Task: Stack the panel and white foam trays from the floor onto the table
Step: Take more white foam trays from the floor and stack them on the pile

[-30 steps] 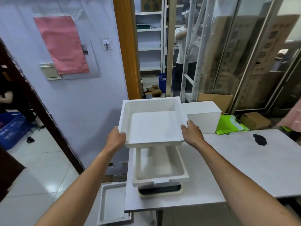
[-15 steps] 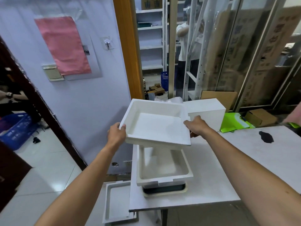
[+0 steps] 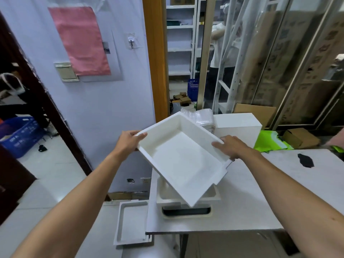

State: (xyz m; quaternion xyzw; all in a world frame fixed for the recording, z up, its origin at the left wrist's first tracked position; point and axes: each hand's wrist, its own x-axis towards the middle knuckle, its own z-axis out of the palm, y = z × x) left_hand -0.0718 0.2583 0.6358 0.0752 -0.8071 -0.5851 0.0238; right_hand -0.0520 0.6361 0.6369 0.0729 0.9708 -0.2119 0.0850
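I hold a white foam tray (image 3: 183, 159) in the air above the table (image 3: 251, 198), turned at an angle. My left hand (image 3: 128, 141) grips its left corner and my right hand (image 3: 231, 147) grips its right rim. Under it on the table sits another white foam tray (image 3: 186, 199), resting on a cream panel with a dark window (image 3: 186, 213). A third white foam tray (image 3: 130, 224) lies on the floor beside the table's left edge.
A white foam block (image 3: 238, 125) and a plastic-wrapped bundle (image 3: 202, 118) stand at the table's back. Green bags (image 3: 270, 142) and a cardboard box (image 3: 299, 138) lie behind. A black mark (image 3: 305, 161) is on the tabletop. A person (image 3: 221, 53) stands beyond the doorway.
The held tray has turned clockwise and tilted from square to diagonal, dropping closer to the tray beneath. Both hands kept their grip.
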